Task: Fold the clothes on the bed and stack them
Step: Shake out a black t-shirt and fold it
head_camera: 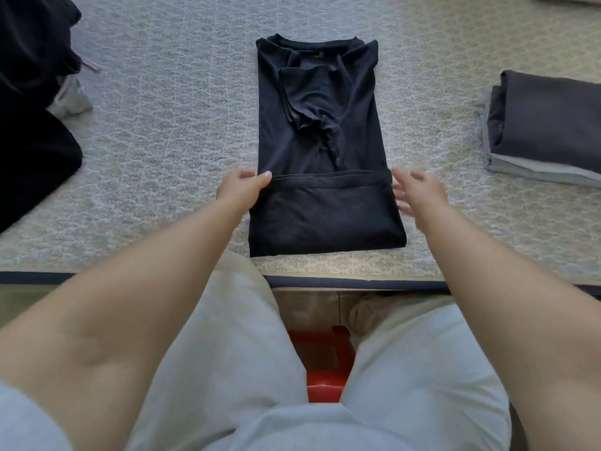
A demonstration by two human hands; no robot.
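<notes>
Head view: left hand [243,187] pinches hem corner of black shirt [320,151], likely to carry next fold evenly. Right hand [418,190] open, blurred, at opposite hem corner, not gripping. Shirt narrow, sleeves tucked in, near front edge of bed [169,131]. Folded stack [546,125] toward right edge, unfolded dark clothes [32,125] at left edge; free mattress on both sides.

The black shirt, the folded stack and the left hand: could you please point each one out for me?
Black shirt [320,131], head view, on its upper body panel.
Folded stack [549,122], head view, on the dark top garment.
Left hand [242,187], head view, on its back.
</notes>
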